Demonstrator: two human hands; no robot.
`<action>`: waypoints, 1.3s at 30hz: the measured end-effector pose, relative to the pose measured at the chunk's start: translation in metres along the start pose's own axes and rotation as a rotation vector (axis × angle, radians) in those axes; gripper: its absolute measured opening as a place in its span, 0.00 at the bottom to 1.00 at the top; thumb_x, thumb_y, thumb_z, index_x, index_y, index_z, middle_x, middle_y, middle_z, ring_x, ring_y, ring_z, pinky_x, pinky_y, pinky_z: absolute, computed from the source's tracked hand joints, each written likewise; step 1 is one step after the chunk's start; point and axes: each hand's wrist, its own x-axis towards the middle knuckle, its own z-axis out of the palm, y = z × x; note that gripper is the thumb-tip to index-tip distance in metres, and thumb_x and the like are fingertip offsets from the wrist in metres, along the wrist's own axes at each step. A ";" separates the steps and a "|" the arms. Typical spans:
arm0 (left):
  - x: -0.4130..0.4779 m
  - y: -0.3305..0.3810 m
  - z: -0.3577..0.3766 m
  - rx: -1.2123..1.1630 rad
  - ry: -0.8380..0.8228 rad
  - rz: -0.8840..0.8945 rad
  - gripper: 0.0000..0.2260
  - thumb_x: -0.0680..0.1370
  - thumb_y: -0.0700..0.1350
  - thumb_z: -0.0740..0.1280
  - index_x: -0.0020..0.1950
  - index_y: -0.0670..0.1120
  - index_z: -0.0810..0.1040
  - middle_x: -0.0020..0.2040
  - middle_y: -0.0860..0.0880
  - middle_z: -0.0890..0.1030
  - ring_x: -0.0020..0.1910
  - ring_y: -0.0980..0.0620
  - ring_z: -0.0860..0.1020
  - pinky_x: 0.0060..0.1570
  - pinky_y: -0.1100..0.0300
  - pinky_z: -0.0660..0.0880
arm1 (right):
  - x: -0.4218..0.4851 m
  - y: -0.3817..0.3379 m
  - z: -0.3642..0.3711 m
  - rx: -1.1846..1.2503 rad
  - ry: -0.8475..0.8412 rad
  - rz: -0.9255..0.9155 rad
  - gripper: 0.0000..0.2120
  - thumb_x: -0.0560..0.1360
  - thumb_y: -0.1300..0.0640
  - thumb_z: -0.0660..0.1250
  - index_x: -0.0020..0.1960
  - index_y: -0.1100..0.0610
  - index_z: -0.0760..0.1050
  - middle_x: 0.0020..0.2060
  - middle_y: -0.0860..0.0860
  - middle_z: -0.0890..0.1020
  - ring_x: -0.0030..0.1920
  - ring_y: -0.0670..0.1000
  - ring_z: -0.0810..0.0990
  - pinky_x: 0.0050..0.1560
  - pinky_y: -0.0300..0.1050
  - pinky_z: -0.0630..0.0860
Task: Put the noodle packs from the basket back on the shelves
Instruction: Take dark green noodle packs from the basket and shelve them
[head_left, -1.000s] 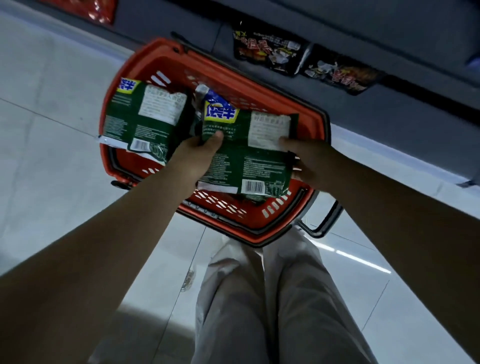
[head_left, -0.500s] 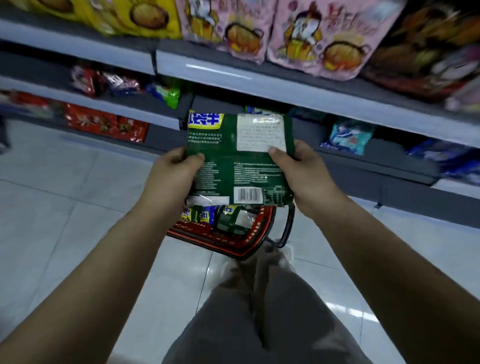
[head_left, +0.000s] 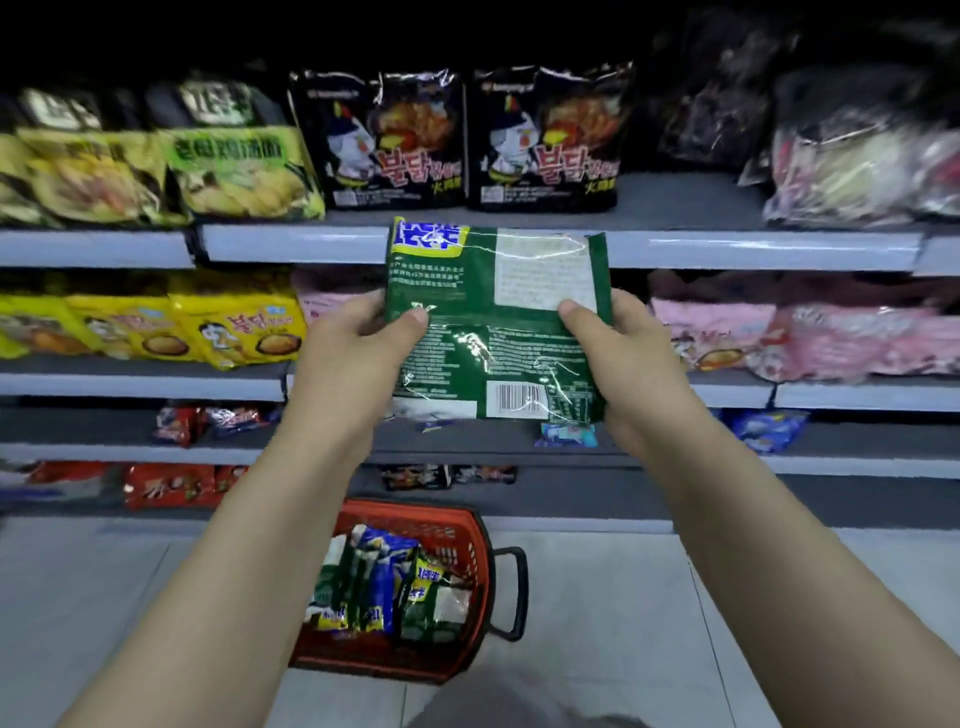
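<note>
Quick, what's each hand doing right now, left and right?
Left hand: holds the green noodle pack by its left edge.
Right hand: holds the same pack by its right edge.

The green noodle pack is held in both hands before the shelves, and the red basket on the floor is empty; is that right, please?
Only the basket part is wrong: the head view shows the red basket holding several noodle packs; the rest stands.

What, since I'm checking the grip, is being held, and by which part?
The green noodle pack: left hand grips its left edge, right hand its right edge.
</note>
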 end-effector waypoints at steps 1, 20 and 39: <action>-0.001 0.014 0.011 -0.010 0.003 0.033 0.06 0.79 0.43 0.66 0.51 0.53 0.81 0.47 0.58 0.84 0.47 0.59 0.81 0.47 0.62 0.76 | 0.000 -0.012 -0.012 0.007 0.020 -0.028 0.07 0.76 0.50 0.67 0.54 0.47 0.76 0.54 0.47 0.83 0.56 0.51 0.80 0.62 0.56 0.75; -0.013 0.216 0.216 0.032 0.136 0.535 0.06 0.78 0.45 0.67 0.47 0.57 0.80 0.40 0.58 0.83 0.40 0.60 0.80 0.38 0.62 0.76 | 0.048 -0.196 -0.233 0.046 0.128 -0.448 0.35 0.71 0.41 0.69 0.73 0.53 0.65 0.70 0.48 0.71 0.69 0.51 0.71 0.69 0.56 0.68; 0.170 0.318 0.289 -0.001 0.123 0.779 0.18 0.77 0.39 0.68 0.66 0.47 0.72 0.53 0.56 0.78 0.48 0.67 0.77 0.48 0.71 0.75 | 0.195 -0.329 -0.263 -0.169 0.276 -0.811 0.07 0.79 0.59 0.65 0.57 0.53 0.74 0.47 0.41 0.77 0.46 0.38 0.74 0.49 0.39 0.71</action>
